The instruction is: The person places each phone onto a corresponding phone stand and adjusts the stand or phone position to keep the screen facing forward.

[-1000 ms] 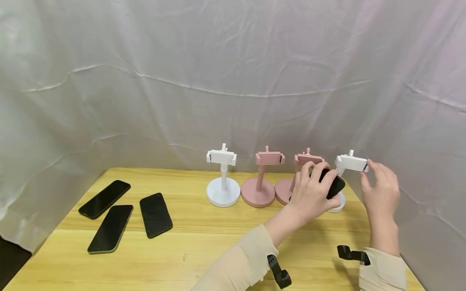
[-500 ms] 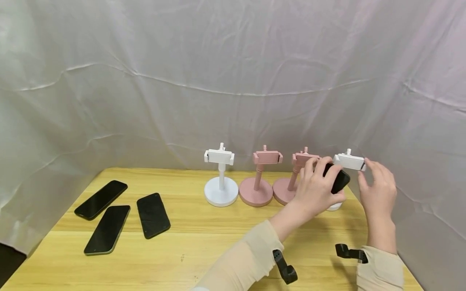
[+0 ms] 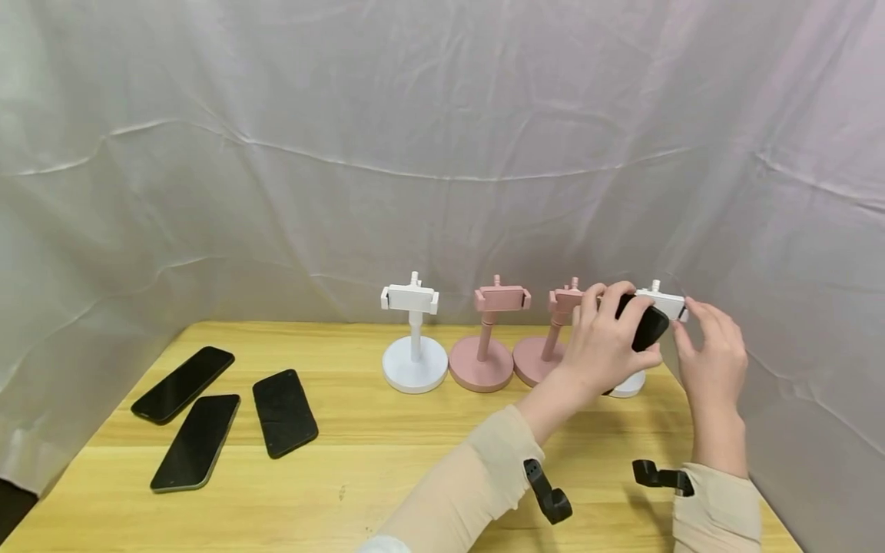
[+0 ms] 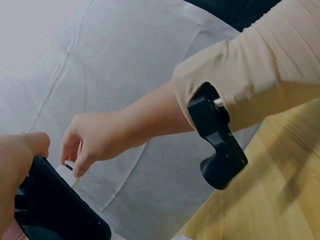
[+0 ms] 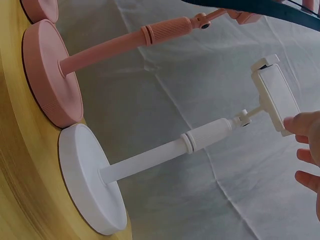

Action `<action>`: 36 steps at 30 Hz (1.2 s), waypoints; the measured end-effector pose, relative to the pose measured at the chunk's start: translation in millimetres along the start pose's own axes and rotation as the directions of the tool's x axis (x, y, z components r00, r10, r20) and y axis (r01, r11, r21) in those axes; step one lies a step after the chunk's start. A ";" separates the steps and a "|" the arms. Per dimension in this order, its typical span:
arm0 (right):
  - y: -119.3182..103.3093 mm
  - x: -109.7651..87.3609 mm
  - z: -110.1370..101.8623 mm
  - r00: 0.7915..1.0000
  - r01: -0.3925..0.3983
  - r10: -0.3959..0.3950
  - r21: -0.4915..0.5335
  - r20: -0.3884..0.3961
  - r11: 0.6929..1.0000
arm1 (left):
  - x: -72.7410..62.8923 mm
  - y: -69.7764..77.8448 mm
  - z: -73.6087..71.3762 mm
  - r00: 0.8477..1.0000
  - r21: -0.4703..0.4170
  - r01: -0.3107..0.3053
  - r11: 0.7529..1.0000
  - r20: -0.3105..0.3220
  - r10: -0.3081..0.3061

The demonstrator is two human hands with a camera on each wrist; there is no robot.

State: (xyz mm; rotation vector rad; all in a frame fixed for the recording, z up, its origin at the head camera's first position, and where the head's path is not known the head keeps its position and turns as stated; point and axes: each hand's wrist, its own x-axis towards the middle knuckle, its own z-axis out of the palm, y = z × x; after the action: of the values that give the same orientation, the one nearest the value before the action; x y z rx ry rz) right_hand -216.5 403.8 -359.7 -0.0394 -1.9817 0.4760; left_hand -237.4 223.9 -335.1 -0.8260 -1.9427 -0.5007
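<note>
My left hand (image 3: 603, 338) grips a black phone (image 3: 648, 329) by its edges, held tilted in the air before the rightmost white phone stand (image 5: 210, 134). That stand's upright and round base show fully in the right wrist view; in the head view the phone and left hand cover its upright. At the right end of the stand's clamp (image 3: 665, 306), my right hand (image 3: 715, 355) pinches with thumb and finger. The left wrist view has the phone (image 4: 57, 207) close to the clamp's end. Whether phone and clamp touch, I cannot tell.
Left of my hands stand two pink phone stands (image 3: 482, 361) (image 3: 535, 357) and another white stand (image 3: 415, 365), all in a row. Several more black phones (image 3: 197, 444) lie flat on the left of the wooden table (image 3: 290, 507). A grey cloth (image 3: 332, 215) hangs behind.
My left hand has carried the phone a little rightward and up, closer to the white stand's clamp. The right hand keeps its place at the clamp's end. The whole head view has shifted slightly.
</note>
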 end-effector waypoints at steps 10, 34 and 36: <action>2.5 -0.5 1.7 1.000 -0.005 0.005 0.005 -0.001 1.000 | 14.7 2.8 7.4 1.000 -0.005 0.002 1.000 -0.015 -0.002; 3.0 -0.3 2.0 0.999 0.025 -0.024 0.021 -0.049 0.999 | 32.0 8.0 24.7 1.000 -0.066 -0.017 0.998 0.004 0.017; 3.4 -0.3 0.8 0.999 0.031 -0.030 0.011 -0.044 0.999 | 33.1 8.3 25.7 1.000 -0.085 -0.017 0.996 0.019 0.018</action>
State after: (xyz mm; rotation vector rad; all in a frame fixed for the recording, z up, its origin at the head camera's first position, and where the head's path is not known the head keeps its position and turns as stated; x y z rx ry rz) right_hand -217.6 406.7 -361.4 -0.0122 -1.9340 0.4634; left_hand -258.0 257.3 -318.4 -0.9040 -1.9415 -0.5699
